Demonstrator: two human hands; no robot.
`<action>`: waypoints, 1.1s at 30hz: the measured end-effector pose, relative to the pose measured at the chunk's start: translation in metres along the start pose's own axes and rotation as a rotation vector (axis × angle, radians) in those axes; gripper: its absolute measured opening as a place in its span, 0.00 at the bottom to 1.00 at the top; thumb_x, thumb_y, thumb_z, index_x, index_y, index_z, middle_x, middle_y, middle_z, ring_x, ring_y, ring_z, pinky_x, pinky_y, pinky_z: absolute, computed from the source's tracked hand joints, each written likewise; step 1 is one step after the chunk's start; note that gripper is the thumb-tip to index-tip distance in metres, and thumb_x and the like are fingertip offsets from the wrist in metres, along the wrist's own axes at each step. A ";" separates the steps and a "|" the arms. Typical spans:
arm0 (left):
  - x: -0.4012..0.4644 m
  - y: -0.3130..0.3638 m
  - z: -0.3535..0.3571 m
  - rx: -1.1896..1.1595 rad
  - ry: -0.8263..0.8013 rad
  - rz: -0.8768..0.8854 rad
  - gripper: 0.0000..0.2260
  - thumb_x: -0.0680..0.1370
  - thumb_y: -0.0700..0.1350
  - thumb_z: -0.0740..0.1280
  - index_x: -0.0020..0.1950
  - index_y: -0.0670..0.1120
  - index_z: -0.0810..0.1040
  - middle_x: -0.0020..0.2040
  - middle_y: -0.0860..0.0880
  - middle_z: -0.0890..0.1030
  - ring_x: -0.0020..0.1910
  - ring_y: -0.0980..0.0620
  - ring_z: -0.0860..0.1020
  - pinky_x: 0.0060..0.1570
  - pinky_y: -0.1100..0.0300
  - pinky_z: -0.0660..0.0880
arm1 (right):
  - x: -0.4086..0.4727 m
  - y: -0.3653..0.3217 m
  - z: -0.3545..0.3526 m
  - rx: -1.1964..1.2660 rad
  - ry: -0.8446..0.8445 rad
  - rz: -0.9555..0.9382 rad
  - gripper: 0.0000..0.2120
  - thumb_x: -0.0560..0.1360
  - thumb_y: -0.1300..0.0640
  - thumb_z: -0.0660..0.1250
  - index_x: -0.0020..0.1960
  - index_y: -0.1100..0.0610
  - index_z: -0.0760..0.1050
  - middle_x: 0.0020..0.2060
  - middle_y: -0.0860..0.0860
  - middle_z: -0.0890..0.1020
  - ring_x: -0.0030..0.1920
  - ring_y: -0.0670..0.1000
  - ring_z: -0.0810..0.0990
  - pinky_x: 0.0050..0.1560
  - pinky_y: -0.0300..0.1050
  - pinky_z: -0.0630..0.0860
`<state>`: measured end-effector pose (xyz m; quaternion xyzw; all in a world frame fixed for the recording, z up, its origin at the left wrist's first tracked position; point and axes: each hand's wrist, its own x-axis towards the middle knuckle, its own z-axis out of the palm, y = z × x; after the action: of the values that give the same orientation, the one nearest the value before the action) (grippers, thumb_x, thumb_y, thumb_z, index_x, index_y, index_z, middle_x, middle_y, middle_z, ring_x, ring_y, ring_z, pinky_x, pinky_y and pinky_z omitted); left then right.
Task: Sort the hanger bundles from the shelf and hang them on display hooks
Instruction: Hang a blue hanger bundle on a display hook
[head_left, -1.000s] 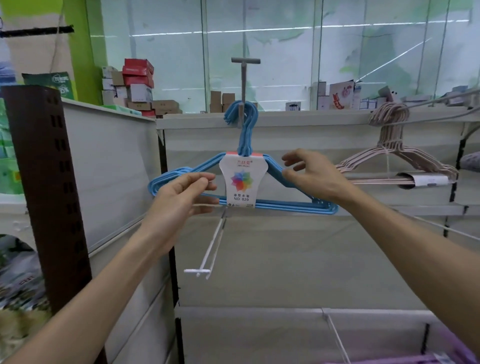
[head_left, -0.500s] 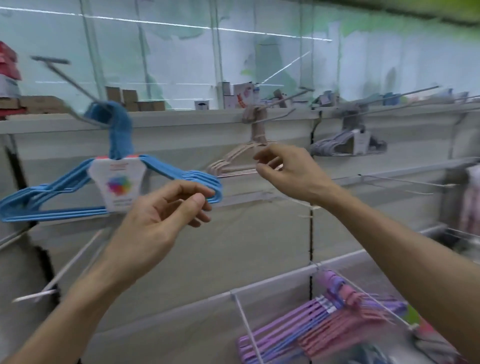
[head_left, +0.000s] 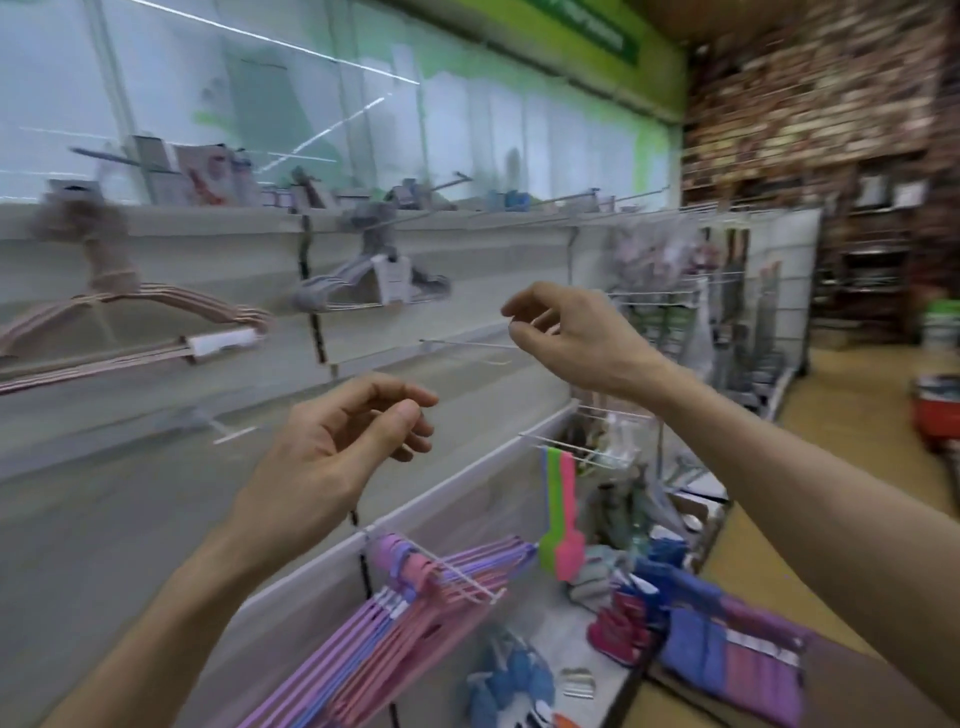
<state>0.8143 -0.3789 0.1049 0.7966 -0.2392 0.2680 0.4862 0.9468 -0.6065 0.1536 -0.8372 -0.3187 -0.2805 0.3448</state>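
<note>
A pale pink hanger bundle (head_left: 130, 322) hangs on a hook at the upper left of the white display wall. To its right a grey hanger bundle (head_left: 363, 286) with a white label hangs on another hook. Lower down, a pink, purple and blue hanger bundle (head_left: 395, 623) hangs on a low hook above the bottom shelf. My left hand (head_left: 332, 457) is raised in mid-air with curled fingers and holds nothing. My right hand (head_left: 576, 332) is higher and to the right, empty, fingers loosely apart, close to a bare white display hook (head_left: 467, 344).
The bottom shelf (head_left: 597, 670) holds blue hangers, small clips and purple packets. Green and pink flat tools (head_left: 558, 519) hang from a peg. Wire racks (head_left: 727, 332) with goods stand further right, and a red basket (head_left: 935, 415) sits on the aisle floor.
The view has swung right; the blue hanger bundle has left the view. Both hands have come off it, empty, and the right hand now hovers by a bare hook.
</note>
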 end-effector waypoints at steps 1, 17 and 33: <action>0.010 -0.002 0.019 -0.023 -0.024 0.012 0.09 0.78 0.50 0.65 0.54 0.50 0.82 0.45 0.46 0.84 0.46 0.49 0.84 0.47 0.58 0.80 | -0.006 0.017 -0.015 -0.023 0.007 0.024 0.11 0.78 0.56 0.67 0.59 0.55 0.80 0.48 0.49 0.85 0.46 0.46 0.82 0.48 0.35 0.76; 0.134 -0.053 0.299 -0.255 -0.434 0.146 0.08 0.80 0.52 0.66 0.55 0.52 0.81 0.46 0.51 0.85 0.47 0.50 0.84 0.49 0.54 0.81 | -0.114 0.242 -0.164 -0.256 0.119 0.403 0.09 0.80 0.54 0.66 0.57 0.55 0.80 0.46 0.47 0.82 0.43 0.39 0.79 0.39 0.25 0.72; 0.264 -0.215 0.510 -0.329 -0.698 -0.030 0.08 0.81 0.48 0.64 0.57 0.52 0.80 0.48 0.50 0.85 0.48 0.52 0.83 0.51 0.50 0.81 | -0.158 0.491 -0.149 -0.306 0.117 0.840 0.11 0.80 0.54 0.64 0.61 0.53 0.79 0.51 0.46 0.82 0.47 0.39 0.79 0.42 0.28 0.70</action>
<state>1.2475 -0.7825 -0.0564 0.7546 -0.4186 -0.0683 0.5007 1.1656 -1.0473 -0.0609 -0.9180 0.1140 -0.2069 0.3184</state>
